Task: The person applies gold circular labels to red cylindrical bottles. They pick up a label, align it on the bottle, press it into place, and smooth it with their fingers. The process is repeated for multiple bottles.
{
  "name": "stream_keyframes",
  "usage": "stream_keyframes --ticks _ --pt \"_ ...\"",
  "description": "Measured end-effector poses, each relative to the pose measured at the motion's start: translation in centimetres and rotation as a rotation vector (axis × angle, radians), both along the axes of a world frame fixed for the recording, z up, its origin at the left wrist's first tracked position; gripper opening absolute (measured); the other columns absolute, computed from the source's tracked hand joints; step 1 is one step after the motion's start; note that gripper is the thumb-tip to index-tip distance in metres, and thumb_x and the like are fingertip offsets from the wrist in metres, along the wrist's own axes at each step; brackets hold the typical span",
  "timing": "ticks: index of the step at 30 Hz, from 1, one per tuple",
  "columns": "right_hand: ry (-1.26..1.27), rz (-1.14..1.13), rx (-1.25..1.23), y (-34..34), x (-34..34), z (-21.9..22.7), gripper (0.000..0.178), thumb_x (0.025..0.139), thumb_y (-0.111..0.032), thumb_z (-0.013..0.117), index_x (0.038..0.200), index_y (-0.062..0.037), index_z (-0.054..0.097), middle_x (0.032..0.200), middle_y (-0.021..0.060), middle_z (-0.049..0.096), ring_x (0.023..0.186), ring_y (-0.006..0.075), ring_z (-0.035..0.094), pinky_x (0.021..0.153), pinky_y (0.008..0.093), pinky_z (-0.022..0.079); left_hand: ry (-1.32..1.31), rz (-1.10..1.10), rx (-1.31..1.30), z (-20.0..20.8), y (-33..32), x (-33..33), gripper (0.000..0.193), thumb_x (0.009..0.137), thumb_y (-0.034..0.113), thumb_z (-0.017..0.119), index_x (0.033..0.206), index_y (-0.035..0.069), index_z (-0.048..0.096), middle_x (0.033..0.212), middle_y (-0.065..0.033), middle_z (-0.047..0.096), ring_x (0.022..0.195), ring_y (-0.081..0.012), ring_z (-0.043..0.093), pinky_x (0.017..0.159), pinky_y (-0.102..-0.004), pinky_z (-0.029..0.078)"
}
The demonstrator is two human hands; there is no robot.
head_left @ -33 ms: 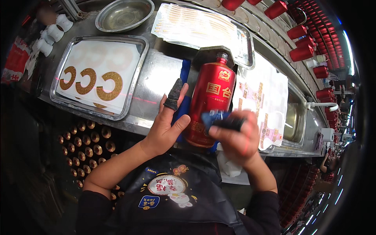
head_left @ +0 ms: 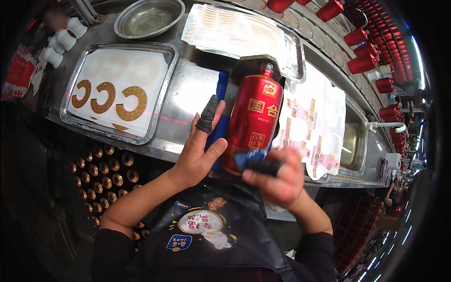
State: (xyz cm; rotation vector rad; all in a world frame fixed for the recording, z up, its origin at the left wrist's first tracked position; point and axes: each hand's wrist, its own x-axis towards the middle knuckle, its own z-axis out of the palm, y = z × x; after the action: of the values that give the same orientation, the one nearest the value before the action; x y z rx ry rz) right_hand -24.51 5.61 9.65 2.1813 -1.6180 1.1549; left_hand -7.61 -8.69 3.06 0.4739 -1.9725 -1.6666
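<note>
A red bottle (head_left: pixel 253 113) with gold print lies on its back, neck away from me, in a dark cradle (head_left: pixel 244 63) with blue padding. My left hand (head_left: pixel 195 152) is beside its left side, fingers stretched out and a black cover on one finger. I cannot tell whether it touches the bottle. My right hand (head_left: pixel 282 178) is closed around a blue scraper-like tool (head_left: pixel 251 159) over the lower right of the bottle. Motion blurs this hand and tool, and they hide part of the bottle's base. A black piece beside the blue blade may be a finger cover.
At left, a metal tray (head_left: pixel 162 94) holds gold C-shaped labels (head_left: pixel 131 103). Behind it stands a metal bowl (head_left: pixel 149 19). Strip labels (head_left: pixel 235 30) lie on a far tray, pink-and-gold label sheets (head_left: pixel 312 127) at right. Beyond are a sink (head_left: pixel 352 145), a faucet (head_left: pixel 387 127) and red bottles (head_left: pixel 361 63).
My right hand and the blue tool have moved slightly toward me and left, uncovering a gold square print on the bottle. My left hand stays nearly where it was.
</note>
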Motion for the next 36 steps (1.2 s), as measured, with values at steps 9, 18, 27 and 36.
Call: stream_keyframes --ticks 9,18,27,36 --pt "0.077 -0.159 0.197 -0.6 0.9 1.3 0.039 0.061 -0.004 0.079 0.099 -0.0132 0.076 0.085 0.0032 0.058 0.092 0.0268 0.059 0.075 0.0404 0.049 0.086 -0.024 0.086 0.2 0.2 0.9 0.067 0.108 0.027 0.048 0.161 0.001 0.017 0.166 -0.0183 0.027 0.154 -0.0271 0.024 0.123 -0.0403 0.018" --pt "-0.021 0.135 0.004 2.8 1.6 -1.1 0.028 0.065 -0.008 0.080 0.093 -0.0098 0.077 0.076 0.0005 0.050 0.082 0.0240 0.060 0.062 0.0344 0.049 0.092 -0.018 0.049 0.9 0.7 1.4 0.072 0.108 0.028 0.049 0.161 -0.001 0.012 0.167 -0.0182 0.023 0.155 -0.0272 0.021 0.124 -0.0399 0.015" --pt "-0.445 -0.054 0.187 3.3 0.9 -1.3 0.026 0.074 -0.001 0.081 0.098 -0.0067 0.074 0.084 0.0053 0.064 0.076 0.0212 0.064 0.067 0.0321 0.052 0.055 -0.179 -0.028 1.2 0.7 0.7 0.098 0.097 0.042 0.066 0.162 0.000 0.005 0.170 -0.0200 0.010 0.157 -0.0305 0.012 0.125 -0.0427 0.013" --pt "-0.117 -0.134 -0.289 -1.1 -2.0 -1.4 0.036 0.066 0.000 0.077 0.101 -0.0088 0.073 0.078 0.0090 0.063 0.069 0.0246 0.062 0.062 0.0338 0.051 -0.143 -0.123 -0.395 2.2 2.0 -1.0 0.128 0.074 0.026 0.089 0.161 0.000 -0.002 0.165 -0.0273 0.016 0.152 -0.0354 0.024 0.121 -0.0483 0.013"
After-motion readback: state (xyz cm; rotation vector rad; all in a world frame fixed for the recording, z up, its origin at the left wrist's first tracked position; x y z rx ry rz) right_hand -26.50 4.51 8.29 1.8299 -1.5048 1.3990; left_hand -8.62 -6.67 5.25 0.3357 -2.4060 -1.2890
